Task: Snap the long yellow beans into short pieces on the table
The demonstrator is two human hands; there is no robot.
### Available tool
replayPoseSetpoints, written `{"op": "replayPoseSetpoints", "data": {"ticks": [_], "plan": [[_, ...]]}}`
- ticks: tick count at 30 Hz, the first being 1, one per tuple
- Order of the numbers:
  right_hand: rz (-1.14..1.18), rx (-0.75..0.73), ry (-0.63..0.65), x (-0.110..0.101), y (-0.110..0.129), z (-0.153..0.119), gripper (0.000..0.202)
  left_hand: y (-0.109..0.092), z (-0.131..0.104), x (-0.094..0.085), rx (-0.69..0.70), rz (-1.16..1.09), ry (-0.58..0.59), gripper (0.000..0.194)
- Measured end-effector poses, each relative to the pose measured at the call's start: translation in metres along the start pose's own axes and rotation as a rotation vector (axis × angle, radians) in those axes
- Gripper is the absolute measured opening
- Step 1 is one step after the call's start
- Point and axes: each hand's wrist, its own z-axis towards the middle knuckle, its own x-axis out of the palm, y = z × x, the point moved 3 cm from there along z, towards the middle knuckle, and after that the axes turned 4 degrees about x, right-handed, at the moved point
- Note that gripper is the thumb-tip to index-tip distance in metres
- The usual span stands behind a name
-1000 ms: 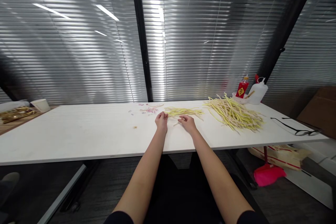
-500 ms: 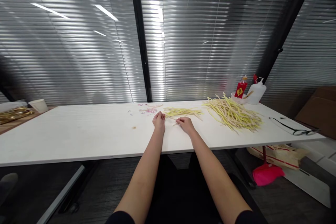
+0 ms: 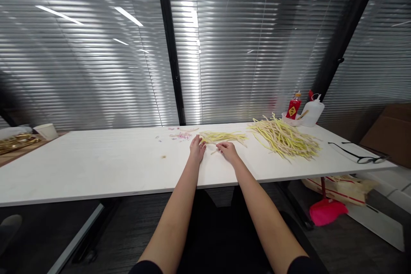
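Note:
Both my arms reach out over a long white table (image 3: 105,167). My left hand (image 3: 197,146) rests at the left end of a small bundle of yellow-green strips (image 3: 224,136), fingers slightly spread and touching it. My right hand (image 3: 227,150) lies just right of it, fingers curled around a thin pale strip (image 3: 214,151) that pokes out on the table. A much larger heap of yellow and pale strips (image 3: 284,137) lies further right, out of reach of both hands.
Small pink scraps (image 3: 181,135) lie behind my left hand. A red bottle (image 3: 293,108), a white squeeze bottle (image 3: 312,109) and a small dish stand at the back right. Black glasses (image 3: 358,154) lie near the right edge. A paper cup (image 3: 44,130) and gold items sit far left.
My left hand has opened a little and shifted slightly toward the small bundle. My right hand has stayed nearly in place. The camera has tilted a touch.

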Motion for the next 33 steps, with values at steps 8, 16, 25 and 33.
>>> {"op": "replayPoseSetpoints", "data": {"ticks": [8, 16, 25, 33], "plan": [[0.05, -0.006, -0.005, -0.001, 0.006, -0.002, 0.032, 0.014, -0.013, 0.012, -0.123, 0.281, 0.289, 0.034], [0.017, -0.02, 0.055, 0.0, 0.004, -0.001, 0.033, 0.016, -0.014, 0.012, -0.105, 0.262, 0.35, 0.037], [0.001, 0.0, 0.102, 0.002, 0.001, -0.001, 0.032, 0.015, -0.019, 0.015, -0.093, 0.274, 0.356, 0.031], [-0.03, 0.01, 0.08, 0.0, -0.002, 0.0, 0.035, 0.016, -0.01, 0.009, -0.082, 0.24, 0.283, 0.034]]}}
